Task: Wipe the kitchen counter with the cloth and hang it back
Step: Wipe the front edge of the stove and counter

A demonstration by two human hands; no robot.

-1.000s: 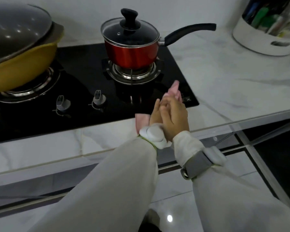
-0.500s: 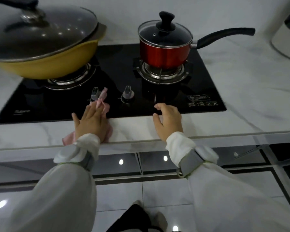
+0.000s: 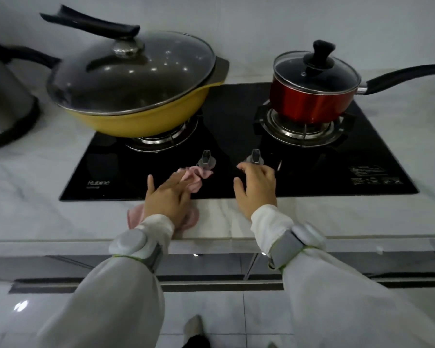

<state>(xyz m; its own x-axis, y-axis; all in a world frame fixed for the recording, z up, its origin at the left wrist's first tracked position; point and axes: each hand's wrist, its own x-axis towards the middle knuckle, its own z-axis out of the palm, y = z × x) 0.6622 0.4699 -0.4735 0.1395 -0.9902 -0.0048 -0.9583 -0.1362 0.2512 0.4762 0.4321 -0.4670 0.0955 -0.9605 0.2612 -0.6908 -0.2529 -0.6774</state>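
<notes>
Cloth (image 3: 195, 180), pink, crumpled, under left hand (image 3: 167, 199), grip flat, right hand (image 3: 258, 189) over glossy hob (image 3: 236, 116), grip loose, seemingly empty.

We see a dim, cool-toned scene under soft overhead light. Small dots of glare sit on the wok lid (image 3: 141, 69) on the stove (image 3: 236, 121), and brighter spots shine on the glossy floor (image 3: 20, 306) below the stove. The pale surface (image 3: 35, 209) left of the stove looks grey and faintly grainy. Shadows are weak. Our wide lens bends the edges: left of the stove the kettle (image 3: 5, 96) leans, and right of it the pot handle (image 3: 407, 76) curves. The sleeves (image 3: 116, 297) nearest us look slightly soft.
</notes>
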